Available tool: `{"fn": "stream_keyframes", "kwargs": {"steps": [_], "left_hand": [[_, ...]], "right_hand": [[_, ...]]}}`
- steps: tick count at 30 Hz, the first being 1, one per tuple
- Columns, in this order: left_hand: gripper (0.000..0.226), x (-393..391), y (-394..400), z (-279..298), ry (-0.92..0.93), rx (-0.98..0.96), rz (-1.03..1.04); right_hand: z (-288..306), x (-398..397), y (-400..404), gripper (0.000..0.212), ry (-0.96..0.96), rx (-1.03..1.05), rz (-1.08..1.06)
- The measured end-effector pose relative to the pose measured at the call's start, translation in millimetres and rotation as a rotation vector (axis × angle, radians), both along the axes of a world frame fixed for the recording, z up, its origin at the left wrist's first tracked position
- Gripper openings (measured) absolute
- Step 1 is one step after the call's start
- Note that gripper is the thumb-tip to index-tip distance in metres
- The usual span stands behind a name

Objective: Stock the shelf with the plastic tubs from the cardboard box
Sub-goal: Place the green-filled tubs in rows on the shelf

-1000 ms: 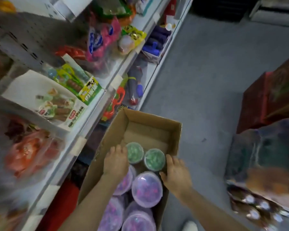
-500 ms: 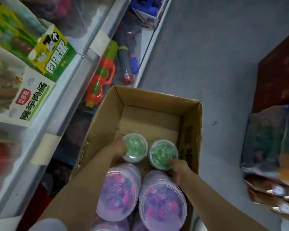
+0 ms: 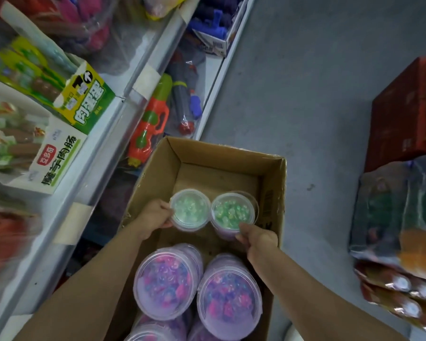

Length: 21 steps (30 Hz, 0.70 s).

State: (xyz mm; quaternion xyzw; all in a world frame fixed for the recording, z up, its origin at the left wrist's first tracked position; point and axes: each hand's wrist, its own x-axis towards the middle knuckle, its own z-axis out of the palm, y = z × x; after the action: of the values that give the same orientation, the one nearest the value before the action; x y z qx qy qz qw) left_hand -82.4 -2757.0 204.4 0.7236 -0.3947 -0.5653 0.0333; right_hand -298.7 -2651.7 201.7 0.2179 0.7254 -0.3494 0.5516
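Down on the grey floor [image 3: 317,119], hard against the shelf [image 3: 103,153], sits the open box [image 3: 273,183]. Two small green tubs [image 3: 190,209] stand side by side inside it, touching, with bare cardboard beyond them. The left hand [image 3: 155,216] grips the left green tub by its near-left rim, fingers curled round it; the right hand [image 3: 258,238] pinches the near edge of the right green tub [image 3: 233,214]. Closer to the person, larger purple tubs [image 3: 165,283] fill the box, lying under both forearms. Left of the box an orange water gun [image 3: 148,129] lies on the bottom shelf, and snack cartons [image 3: 59,158] overhang the shelf above. Right of the box, well apart, are a red case [image 3: 408,112] and bagged goods [image 3: 399,217].
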Motion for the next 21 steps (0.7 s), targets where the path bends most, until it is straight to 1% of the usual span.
{"fn": "stream_keyframes", "kwargs": {"steps": [1,2,8,12,15,19,21], "left_hand": [[0.005,1.7,-1.9,12.8,0.018,-0.022,0.023],[0.005,2.9,-2.7,27.7,0.036,-0.047,0.038],[0.015,-15.9,3.5,133.3,0.186,-0.188,0.198],[0.019,-50.0,3.9,227.2,0.285,-0.268,0.220],[0.019,-78.8,2.1,301.5,0.360,-0.335,0.234],[0.024,-118.7,-5.2,396.3,0.413,-0.456,0.217],[0.021,-137.8,-11.2,441.1,0.440,-0.509,0.219]], "right_hand": [[13.4,-5.9,-2.7,0.019,-0.002,-0.027,0.012],[27.8,-12.7,-5.4,0.020,-0.005,-0.053,0.024],[138.3,-70.3,-17.2,0.015,-0.014,-0.221,0.138],[229.1,-115.9,-19.9,0.022,-0.002,-0.376,0.183],[300.6,-149.8,-16.2,0.014,-0.012,-0.500,0.192],[390.6,-190.8,-23.9,0.010,0.077,-0.645,0.154],[433.8,-207.4,-32.9,0.009,0.086,-0.706,0.148]]}}
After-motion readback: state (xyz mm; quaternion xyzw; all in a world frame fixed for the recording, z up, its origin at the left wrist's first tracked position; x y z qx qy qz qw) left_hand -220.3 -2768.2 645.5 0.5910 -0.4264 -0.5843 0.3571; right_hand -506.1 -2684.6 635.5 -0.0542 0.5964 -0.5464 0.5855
